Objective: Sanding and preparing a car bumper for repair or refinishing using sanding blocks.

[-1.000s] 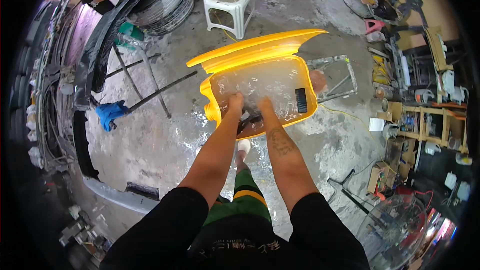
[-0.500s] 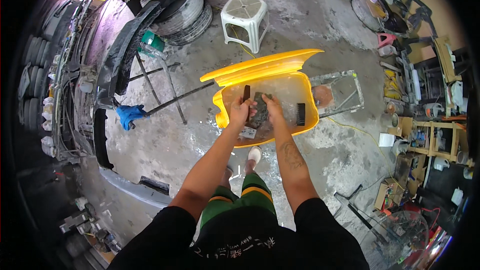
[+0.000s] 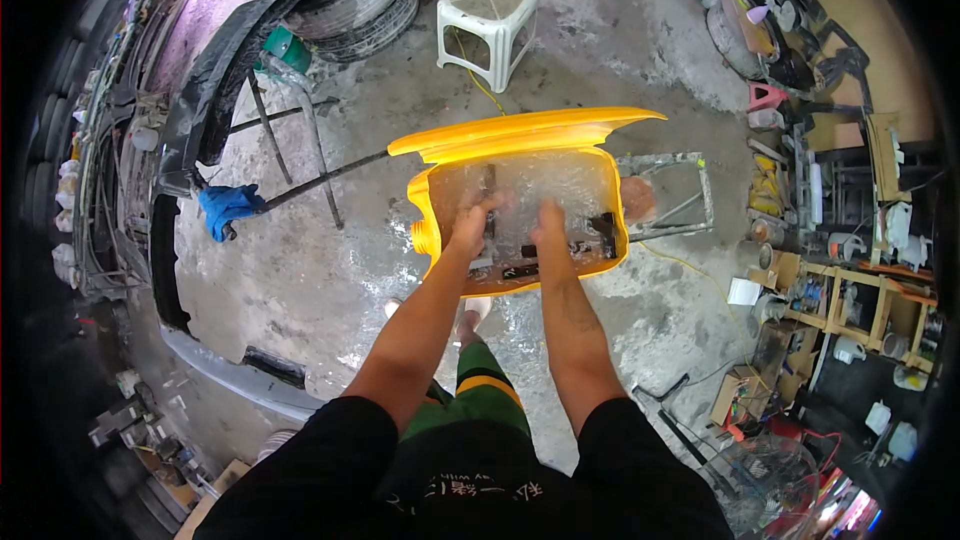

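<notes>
Both my hands are down in the cloudy, rippling water of a cut-open yellow plastic jug (image 3: 420, 202). My left hand (image 3: 468, 230) is closed around a dark narrow block (image 3: 489, 180), which stands up past its fingers. To its right, my right hand (image 3: 548, 224) is dipped in the water; its fingers are blurred and hidden, so what it holds does not show. A black ribbed block (image 3: 606, 235) lies by the jug's right wall. Another dark bar (image 3: 521, 270) rests near the close wall, and a pale piece (image 3: 482, 263) lies below my left hand.
The jug's cut flap (image 3: 530, 130) bends up along its far side. Under its right end is a paint-spattered metal stand (image 3: 690, 195). Beyond are a white plastic stool (image 3: 487, 15) and stacked tires (image 3: 360, 15). A black bumper (image 3: 215, 100) and a blue cloth (image 3: 230, 208) are at left.
A dark grey sheet seen between my hands is out of sight. Both hands have gone lower into the water, which is now stirred up. A dark bar shows near the close wall.
</notes>
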`<state>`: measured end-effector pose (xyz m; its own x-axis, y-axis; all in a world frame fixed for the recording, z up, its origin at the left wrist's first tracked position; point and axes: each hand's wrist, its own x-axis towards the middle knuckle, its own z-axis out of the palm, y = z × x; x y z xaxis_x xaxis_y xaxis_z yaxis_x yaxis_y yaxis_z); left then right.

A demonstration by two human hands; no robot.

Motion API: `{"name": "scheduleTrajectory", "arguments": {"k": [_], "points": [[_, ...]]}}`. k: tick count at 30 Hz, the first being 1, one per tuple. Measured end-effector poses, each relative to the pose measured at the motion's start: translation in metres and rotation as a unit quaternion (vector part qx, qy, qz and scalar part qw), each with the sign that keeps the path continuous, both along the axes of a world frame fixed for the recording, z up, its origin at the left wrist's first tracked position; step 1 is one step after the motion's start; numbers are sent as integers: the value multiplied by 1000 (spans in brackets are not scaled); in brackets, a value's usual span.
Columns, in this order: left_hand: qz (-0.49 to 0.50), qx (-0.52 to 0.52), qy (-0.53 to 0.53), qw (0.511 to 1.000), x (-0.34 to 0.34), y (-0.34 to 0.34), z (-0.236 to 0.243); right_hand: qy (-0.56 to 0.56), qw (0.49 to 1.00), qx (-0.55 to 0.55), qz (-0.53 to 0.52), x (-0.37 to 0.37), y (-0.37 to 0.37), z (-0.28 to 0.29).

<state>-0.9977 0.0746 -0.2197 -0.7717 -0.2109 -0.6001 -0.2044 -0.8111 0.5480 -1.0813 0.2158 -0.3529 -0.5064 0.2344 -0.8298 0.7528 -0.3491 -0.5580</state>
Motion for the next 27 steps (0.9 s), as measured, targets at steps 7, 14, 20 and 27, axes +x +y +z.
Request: {"name": "scheduleTrajectory", "arguments": {"k": [7,14,20,27], "points": [[-189,-235,136,944,44,-27,103,207,930,-274,133,64,-45,198],[-138,-493,59,857,128,-94,192,182,901,-358,161,139,-128,290],[112,-701,-70,701,287,-184,246,88,840,-425,326,242,-228,317],[225,-491,-138,830,505,-222,261,162,680,-297,651,429,-331,374]]}}
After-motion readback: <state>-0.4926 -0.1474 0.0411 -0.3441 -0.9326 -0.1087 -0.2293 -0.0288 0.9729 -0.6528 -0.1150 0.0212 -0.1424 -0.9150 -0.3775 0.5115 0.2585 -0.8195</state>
